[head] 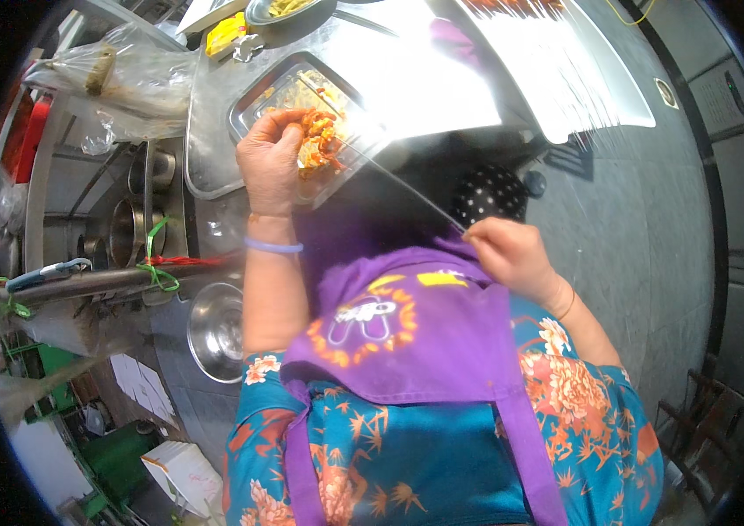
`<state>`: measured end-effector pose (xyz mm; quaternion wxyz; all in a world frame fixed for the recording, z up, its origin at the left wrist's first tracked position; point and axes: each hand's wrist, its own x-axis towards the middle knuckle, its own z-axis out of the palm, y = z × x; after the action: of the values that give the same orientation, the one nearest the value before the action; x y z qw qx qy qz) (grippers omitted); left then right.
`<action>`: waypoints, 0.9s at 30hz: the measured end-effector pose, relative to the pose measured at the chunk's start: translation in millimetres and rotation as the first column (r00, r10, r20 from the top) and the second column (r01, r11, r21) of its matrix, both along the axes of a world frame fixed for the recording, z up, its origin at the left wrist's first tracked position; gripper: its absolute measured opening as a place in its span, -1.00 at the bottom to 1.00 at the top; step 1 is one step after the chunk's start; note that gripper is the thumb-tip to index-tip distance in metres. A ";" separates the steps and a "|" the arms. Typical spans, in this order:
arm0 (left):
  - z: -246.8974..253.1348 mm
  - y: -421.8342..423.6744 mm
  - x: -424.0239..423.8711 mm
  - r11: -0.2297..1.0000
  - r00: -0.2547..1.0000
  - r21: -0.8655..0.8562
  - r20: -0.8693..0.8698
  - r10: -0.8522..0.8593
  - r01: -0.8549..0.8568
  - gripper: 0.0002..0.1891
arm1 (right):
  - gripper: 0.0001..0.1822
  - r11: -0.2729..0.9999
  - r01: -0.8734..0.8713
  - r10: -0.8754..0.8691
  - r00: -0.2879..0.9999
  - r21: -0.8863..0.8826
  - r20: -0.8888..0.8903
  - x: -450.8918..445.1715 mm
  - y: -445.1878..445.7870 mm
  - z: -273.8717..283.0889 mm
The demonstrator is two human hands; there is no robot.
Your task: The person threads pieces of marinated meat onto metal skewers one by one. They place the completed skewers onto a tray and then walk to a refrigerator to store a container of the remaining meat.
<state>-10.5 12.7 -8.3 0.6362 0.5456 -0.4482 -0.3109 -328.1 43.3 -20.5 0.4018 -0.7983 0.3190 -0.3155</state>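
My left hand (275, 154) pinches red-sauced food pieces (321, 141) over a rectangular metal tray (237, 112), which holds more pale yellowish food. A thin skewer (405, 184) runs from that food down to the right. Its lower end is gripped between the thumb and fingers of my right hand (507, 253), just in front of the purple apron (411, 329). Whether the held pieces are pierced by the skewer cannot be told. Glare hides part of the tray's right side.
A white tray (628, 98) with many skewers and reddish food stands at the upper right. A metal bowl (290, 12) of yellowish food, a yellow packet (225, 34) and crumpled foil (248, 48) lie at the back. Plastic bags (142, 79) hang left; a metal basin (215, 332) is lower left.
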 end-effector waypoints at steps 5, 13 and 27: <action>-0.1 1.7 4.7 0.999 0.997 0.026 0.076 0.031 -0.033 -0.80 | -0.87 0.972 0.068 -0.085 0.994 -0.226 -0.067 2.7 -2.3 6.1; 10.4 4.7 1.5 1.000 0.999 -0.018 -0.051 -0.018 0.017 -0.63 | -0.87 0.933 0.101 -0.153 0.980 -0.347 -0.128 -3.0 -3.3 9.6; 7.0 0.9 -7.0 0.857 0.659 -0.293 -0.550 -0.513 0.423 -0.44 | -0.89 0.962 0.001 -0.012 0.999 0.274 0.038 3.7 2.2 26.0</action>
<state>-17.6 13.6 -1.4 0.6804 0.2351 -0.3640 -0.5911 -324.4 45.5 5.5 0.5134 -0.7276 0.3543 -0.2854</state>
